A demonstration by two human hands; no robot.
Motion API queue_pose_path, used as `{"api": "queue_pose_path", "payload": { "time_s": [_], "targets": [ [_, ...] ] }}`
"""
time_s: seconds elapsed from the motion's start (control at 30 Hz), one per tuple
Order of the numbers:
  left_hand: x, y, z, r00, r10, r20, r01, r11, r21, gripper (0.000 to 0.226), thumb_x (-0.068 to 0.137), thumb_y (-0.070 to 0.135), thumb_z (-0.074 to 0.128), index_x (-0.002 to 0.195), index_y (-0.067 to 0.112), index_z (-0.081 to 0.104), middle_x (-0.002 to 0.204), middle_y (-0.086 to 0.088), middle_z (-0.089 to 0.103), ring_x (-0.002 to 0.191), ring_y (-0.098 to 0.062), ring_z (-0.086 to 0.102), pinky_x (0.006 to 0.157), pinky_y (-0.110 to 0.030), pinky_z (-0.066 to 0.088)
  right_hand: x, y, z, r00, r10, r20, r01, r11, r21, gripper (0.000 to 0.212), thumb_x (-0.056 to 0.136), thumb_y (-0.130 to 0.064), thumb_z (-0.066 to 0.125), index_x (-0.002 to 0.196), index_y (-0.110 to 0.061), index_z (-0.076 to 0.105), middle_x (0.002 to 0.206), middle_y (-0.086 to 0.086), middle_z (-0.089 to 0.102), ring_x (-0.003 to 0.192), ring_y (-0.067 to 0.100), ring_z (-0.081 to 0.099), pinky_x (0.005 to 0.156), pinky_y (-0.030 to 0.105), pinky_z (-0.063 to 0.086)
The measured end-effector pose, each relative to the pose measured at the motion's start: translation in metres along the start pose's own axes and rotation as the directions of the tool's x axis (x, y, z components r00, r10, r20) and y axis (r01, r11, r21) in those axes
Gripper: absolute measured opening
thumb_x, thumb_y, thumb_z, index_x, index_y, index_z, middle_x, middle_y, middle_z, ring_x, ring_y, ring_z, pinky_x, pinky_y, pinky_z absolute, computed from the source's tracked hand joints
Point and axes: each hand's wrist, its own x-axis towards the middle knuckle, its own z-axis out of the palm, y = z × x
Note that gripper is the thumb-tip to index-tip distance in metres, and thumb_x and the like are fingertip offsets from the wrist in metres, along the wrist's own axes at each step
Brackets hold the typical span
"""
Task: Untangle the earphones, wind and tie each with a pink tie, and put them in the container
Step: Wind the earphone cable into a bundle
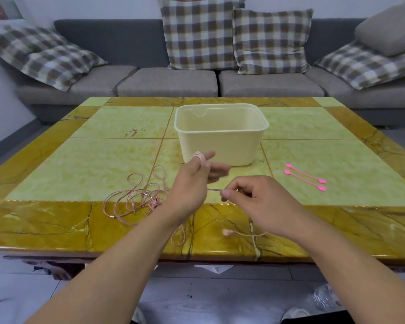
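Note:
A pink earphone cable (136,197) lies in a loose tangle on the table, left of my hands. My left hand (194,181) is raised above the table with several turns of the cable wound round its fingers. My right hand (250,197) pinches a stretch of the same cable between thumb and forefinger, just right of the left hand. One earbud (227,232) rests on the table's front border under my right wrist. Two pink ties (305,177) lie side by side to the right. The cream plastic container (222,146) stands behind my hands and holds nothing.
The yellow-green tiled table (117,150) has its front edge close to me. A grey sofa (168,83) with checked cushions runs along behind the table. Crumpled clear plastic (325,298) lies on the floor at lower right.

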Motion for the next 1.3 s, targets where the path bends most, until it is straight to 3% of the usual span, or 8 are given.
{"api": "queue_pose_path", "payload": {
  "time_s": [0.17,0.4,0.53,0.7,0.9,1.03,1.2,1.3],
  "targets": [
    [-0.009,0.003,0.001,0.982,-0.074,0.172,0.003,0.925,0.379,0.048,0.109,0.03,0.032,0.084,0.029,0.072,0.061,0.004,0.063,0.053,-0.012,0.052,0.066,-0.035,0.045,0.004,0.001,-0.014,0.989,-0.024,-0.143,0.072,0.939,0.337,0.021,0.096,-0.031,0.066,0.081,-0.019,0.076,0.053,-0.002,0.045,0.047,0.006,0.035,0.048,0.014,0.031],
    [-0.014,0.027,0.001,0.85,-0.114,0.514,0.307,0.9,-0.309,0.048,0.106,0.03,0.034,0.064,0.013,0.05,0.043,0.005,0.022,0.041,-0.01,0.015,0.045,-0.026,0.013,0.018,0.015,-0.013,0.957,0.157,-0.243,0.012,0.818,0.575,0.02,0.081,-0.04,0.072,0.082,-0.02,0.077,0.054,-0.003,0.041,0.047,0.009,0.03,0.045,0.019,0.025],
    [-0.011,0.032,-0.001,0.935,-0.05,0.351,0.279,0.714,-0.642,0.041,0.108,0.027,0.032,0.088,0.008,0.062,0.049,0.004,0.031,0.042,-0.009,0.026,0.05,-0.024,0.021,0.019,0.016,-0.002,0.98,0.197,0.027,-0.17,0.762,0.625,0.02,0.088,-0.037,0.069,0.097,-0.025,0.081,0.059,0.0,0.044,0.044,0.008,0.031,0.041,0.019,0.029],
    [-0.002,0.02,-0.002,0.991,-0.132,0.033,0.122,0.751,-0.649,0.039,0.111,0.014,0.027,0.125,0.0,0.061,0.07,-0.001,0.061,0.065,-0.015,0.059,0.062,-0.023,0.049,0.018,0.016,0.022,0.98,0.142,0.141,-0.175,0.95,0.26,0.019,0.099,-0.036,0.063,0.111,-0.036,0.078,0.056,-0.006,0.057,0.046,0.008,0.04,0.048,0.024,0.035],
    [0.002,0.005,-0.01,0.987,-0.042,-0.156,0.003,0.971,-0.239,0.034,0.112,0.013,0.023,0.13,0.007,0.051,0.095,-0.009,0.075,0.091,-0.021,0.074,0.08,-0.024,0.058,0.009,0.007,0.026,0.971,0.055,0.232,-0.04,0.997,-0.07,0.024,0.101,-0.042,0.059,0.116,-0.035,0.076,0.055,-0.001,0.06,0.046,0.007,0.044,0.055,0.029,0.04],
    [-0.001,-0.004,-0.009,0.996,-0.071,-0.049,0.078,0.985,0.156,0.035,0.111,0.015,0.025,0.118,0.008,0.058,0.081,-0.007,0.07,0.067,-0.012,0.066,0.069,-0.03,0.053,0.007,0.001,0.013,0.999,-0.026,0.039,0.033,0.982,-0.184,0.021,0.096,-0.044,0.065,0.102,-0.03,0.08,0.075,-0.008,0.073,0.063,0.003,0.057,0.062,0.03,0.044],
    [-0.011,0.0,-0.004,0.962,-0.207,0.18,0.143,0.938,0.314,0.059,0.109,0.036,0.035,0.063,0.022,0.068,0.048,0.006,0.046,0.048,-0.014,0.041,0.052,-0.025,0.034,0.007,0.006,-0.002,0.991,-0.031,-0.133,0.037,0.998,0.044,0.007,0.086,-0.033,0.078,0.079,-0.033,0.08,0.076,-0.007,0.072,0.068,0.012,0.06,0.064,0.03,0.045],
    [-0.011,0.009,0.0,0.937,-0.243,0.25,0.157,0.935,0.319,0.069,0.108,0.05,0.026,0.066,0.01,0.062,0.044,0.006,0.038,0.043,-0.012,0.032,0.05,-0.026,0.031,0.01,0.011,-0.007,0.984,-0.006,-0.178,0.043,0.977,0.207,0.007,0.083,-0.029,0.082,0.077,-0.029,0.079,0.07,0.003,0.068,0.061,0.019,0.051,0.057,0.027,0.039]
  ]
}}
